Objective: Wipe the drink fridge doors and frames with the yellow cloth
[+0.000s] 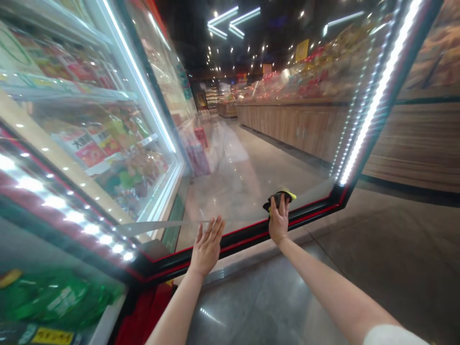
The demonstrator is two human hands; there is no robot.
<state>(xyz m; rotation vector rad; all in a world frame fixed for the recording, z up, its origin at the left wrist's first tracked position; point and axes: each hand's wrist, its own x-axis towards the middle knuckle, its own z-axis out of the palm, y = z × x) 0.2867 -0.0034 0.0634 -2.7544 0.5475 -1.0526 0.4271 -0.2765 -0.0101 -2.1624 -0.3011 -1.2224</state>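
An open glass door with a black frame and red seals stands tilted across my view. My left hand lies with fingers outstretched against the glass just above the bottom rail. From its fingertips a pale grey strip runs left along the pane; whether it is a film or a reflection I cannot tell. Farther right, my right hand presses a folded black-and-yellow cloth on the glass near the lower rail, fingers over it. Part of the cloth is hidden by that hand.
On the left is a lit display fridge with packaged food on its shelves. Green packages sit lower left. Bright LED strips line the door's side. A wood-panelled counter heaped with goods stands beyond, over a grey tiled floor.
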